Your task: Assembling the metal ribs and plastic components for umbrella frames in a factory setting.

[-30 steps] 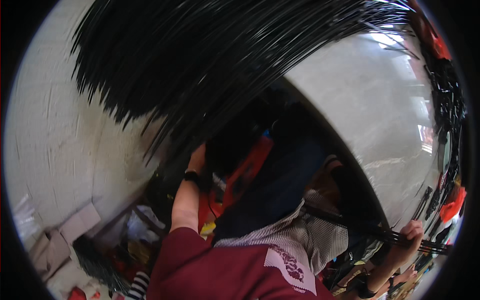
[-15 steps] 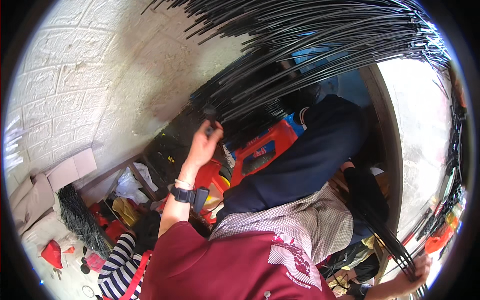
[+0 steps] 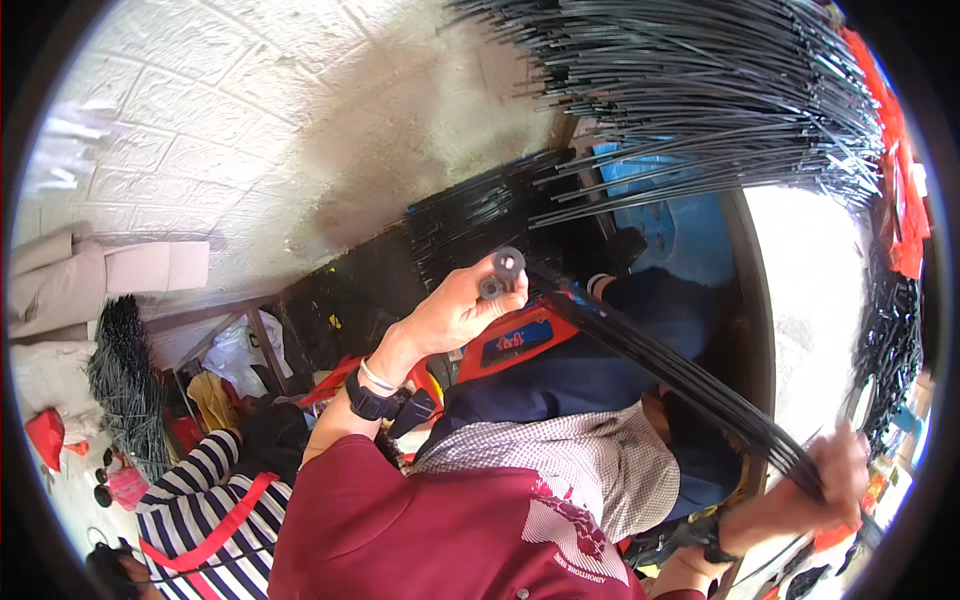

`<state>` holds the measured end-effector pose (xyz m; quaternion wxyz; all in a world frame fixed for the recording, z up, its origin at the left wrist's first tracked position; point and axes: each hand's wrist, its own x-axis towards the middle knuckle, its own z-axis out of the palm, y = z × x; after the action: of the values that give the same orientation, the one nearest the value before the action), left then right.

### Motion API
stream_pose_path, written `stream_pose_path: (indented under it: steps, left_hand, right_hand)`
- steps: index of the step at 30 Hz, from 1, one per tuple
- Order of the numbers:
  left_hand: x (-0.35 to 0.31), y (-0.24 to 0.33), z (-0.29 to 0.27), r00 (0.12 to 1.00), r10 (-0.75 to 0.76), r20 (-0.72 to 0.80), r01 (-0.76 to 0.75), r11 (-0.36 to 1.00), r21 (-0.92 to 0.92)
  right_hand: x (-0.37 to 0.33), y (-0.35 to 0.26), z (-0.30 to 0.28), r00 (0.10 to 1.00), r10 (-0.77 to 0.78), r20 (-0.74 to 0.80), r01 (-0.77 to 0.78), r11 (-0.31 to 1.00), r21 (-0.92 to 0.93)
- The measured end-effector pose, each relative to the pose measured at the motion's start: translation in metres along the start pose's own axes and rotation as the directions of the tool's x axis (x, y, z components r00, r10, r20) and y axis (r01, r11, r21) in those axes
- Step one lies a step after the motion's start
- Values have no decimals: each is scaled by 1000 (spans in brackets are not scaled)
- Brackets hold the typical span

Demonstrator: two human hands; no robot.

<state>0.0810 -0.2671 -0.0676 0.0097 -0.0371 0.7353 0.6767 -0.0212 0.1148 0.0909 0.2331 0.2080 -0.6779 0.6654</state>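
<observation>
a small cable workshop, cramped and cluttered.

great sheaves of thin black cables (image 3: 700, 80) hung overhead and fanned across the view, and more black cables (image 3: 890, 340) hung at the right edge beside red tags (image 3: 905, 200). a rough whitewashed block wall (image 3: 250, 130) stood behind a dark workbench (image 3: 340, 300) stacked with cut black lengths. another bundle of cables (image 3: 125, 380) lay at the left near plastic bags (image 3: 235, 350) and a flattened cardboard box (image 3: 100, 275). a person in a striped top (image 3: 200, 500) sat low among the clutter.
</observation>
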Motion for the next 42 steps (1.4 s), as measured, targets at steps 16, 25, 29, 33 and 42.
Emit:
stream_pose_path:
  steps: [16,25,29,33,42]
  left_hand:
    - [10,31,5,955,247,-164,-118,823,555]
    - [20,33,36,997,54,-55,-41,976,215]
    - [22,30,37,995,102,13,-103,970,219]
    - [23,27,41,987,164,-8,-157,960,232]
    - [30,40,46,981,185,66,-196,915,353]
  right_hand:
    - [-41,64,168,583,430,689,-496,860,-117]
    - [-92,122,175,469,453,758,-704,710,10]
    - [-85,120,173,497,381,780,-628,778,20]
    - [-84,126,167,518,290,804,-520,854,27]
    - [-100,133,172,419,315,852,-607,795,5]
